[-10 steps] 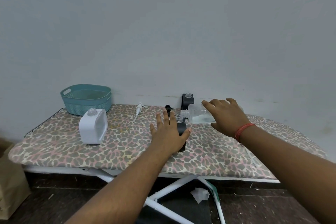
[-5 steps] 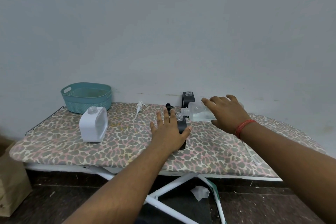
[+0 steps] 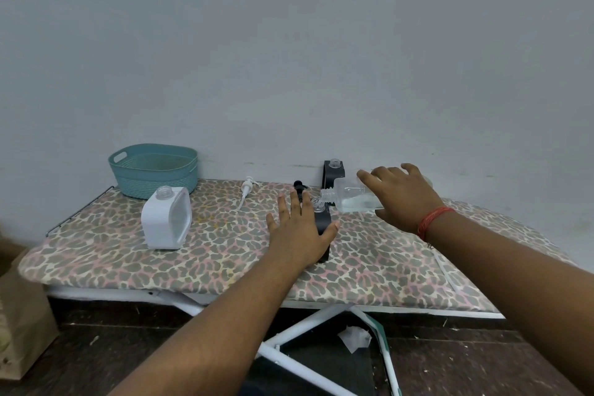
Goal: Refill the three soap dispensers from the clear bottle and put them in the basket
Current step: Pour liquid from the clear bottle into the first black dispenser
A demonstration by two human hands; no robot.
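Little has changed over the last second: the right hand (image 3: pixel 403 196) still holds the clear bottle (image 3: pixel 348 199) tipped almost level, fingers curled over it, its neck at the mouth of the near black dispenser (image 3: pixel 322 225), and the liquid inside looks no lower. The pour appears to be barely running, so this first refill is likely still under way. The left hand (image 3: pixel 297 231) steadies that dispenser, thumb round its right side, fingers straight. A second black dispenser (image 3: pixel 334 170) stands far, by the wall, uncapped. The white dispenser (image 3: pixel 165 219) stands left, also uncapped, near the empty teal basket (image 3: pixel 154 170). Two pumps lie loose on the ironing board (image 3: pixel 225 254).
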